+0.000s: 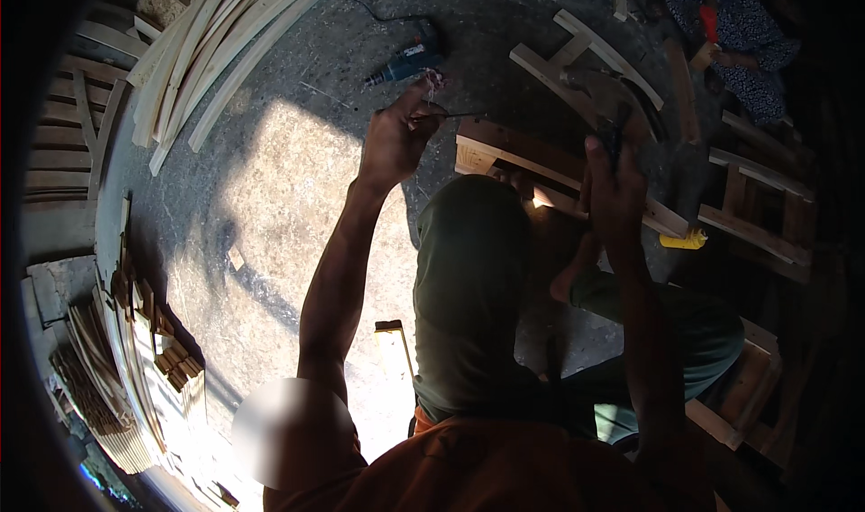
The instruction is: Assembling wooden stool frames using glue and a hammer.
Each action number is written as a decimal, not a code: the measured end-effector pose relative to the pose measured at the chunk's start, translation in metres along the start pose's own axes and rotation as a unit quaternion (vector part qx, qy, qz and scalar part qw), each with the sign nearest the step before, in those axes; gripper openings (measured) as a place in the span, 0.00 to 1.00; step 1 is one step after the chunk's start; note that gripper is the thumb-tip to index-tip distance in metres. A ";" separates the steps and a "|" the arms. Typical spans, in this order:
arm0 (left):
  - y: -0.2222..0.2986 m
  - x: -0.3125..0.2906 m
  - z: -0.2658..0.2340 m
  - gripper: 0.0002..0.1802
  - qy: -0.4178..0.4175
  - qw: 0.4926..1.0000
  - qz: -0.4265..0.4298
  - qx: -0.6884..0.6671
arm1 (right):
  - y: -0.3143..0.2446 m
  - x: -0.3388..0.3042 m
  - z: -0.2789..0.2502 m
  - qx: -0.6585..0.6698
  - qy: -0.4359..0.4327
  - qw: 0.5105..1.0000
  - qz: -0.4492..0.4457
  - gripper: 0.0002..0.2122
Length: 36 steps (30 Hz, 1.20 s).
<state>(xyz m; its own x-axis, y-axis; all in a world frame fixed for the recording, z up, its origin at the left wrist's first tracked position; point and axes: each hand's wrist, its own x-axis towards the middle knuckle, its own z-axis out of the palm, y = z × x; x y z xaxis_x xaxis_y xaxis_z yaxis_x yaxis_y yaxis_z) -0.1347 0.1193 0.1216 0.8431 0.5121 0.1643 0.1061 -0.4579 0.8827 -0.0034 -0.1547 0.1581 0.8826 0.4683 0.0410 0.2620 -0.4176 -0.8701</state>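
Note:
My left hand (395,144) is raised over the floor, fingers pinched on a thin dark rod (464,114) that points right. By its fingertips is a small reddish and whitish bundle (434,81); I cannot tell whether the hand touches it. A blue drill (407,64) lies on the floor just beyond. My right hand (616,192) is wrapped round the dark handle of a tool (616,135), its far end lost in shadow. Between the hands, a wooden piece of joined boards (527,156) lies in front of my knee, partly hidden by my leg and right hand.
Long pale wood strips (243,39) lie at the far left, slatted wooden panels (68,156) beyond them. Wooden frames (757,214) stand at the right near a yellow object (683,240). Another person (743,34) sits at the far right with something red (708,23).

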 end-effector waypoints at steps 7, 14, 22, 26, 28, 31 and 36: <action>-0.012 0.003 -0.005 0.23 -0.016 0.999 0.011 0.035 | 0.023 0.005 0.022 -0.033 0.015 0.996 -0.086 0.09; -0.016 0.006 -0.008 0.22 -0.025 0.998 0.014 0.047 | 0.012 0.001 0.032 0.022 -0.050 0.997 -0.050 0.17; -0.009 0.006 -0.010 0.23 -0.019 1.000 -0.008 0.014 | 0.001 0.001 0.038 0.005 -0.084 0.996 -0.034 0.16; -0.009 0.006 -0.009 0.23 -0.029 0.999 0.016 0.032 | 0.002 -0.001 0.042 0.022 -0.069 0.992 -0.106 0.17; -0.010 0.006 -0.008 0.23 -0.027 0.998 0.021 0.046 | 0.003 -0.001 0.045 0.023 -0.073 0.992 -0.100 0.17; -0.010 0.007 -0.008 0.23 -0.030 0.998 0.006 0.049 | 0.006 0.000 0.049 0.026 -0.075 0.989 -0.122 0.18; -0.004 0.008 -0.011 0.24 -0.048 0.997 0.004 0.053 | 0.001 0.004 0.054 0.078 -0.120 0.987 -0.071 0.19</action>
<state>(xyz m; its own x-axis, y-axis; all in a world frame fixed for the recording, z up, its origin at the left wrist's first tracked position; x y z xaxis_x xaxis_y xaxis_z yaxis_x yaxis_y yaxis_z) -0.1345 0.1331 0.1242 0.8901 0.4387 0.1234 0.1508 -0.5390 0.8287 -0.0207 -0.1115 0.1308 0.7186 0.6921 0.0679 0.2971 -0.2173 -0.9298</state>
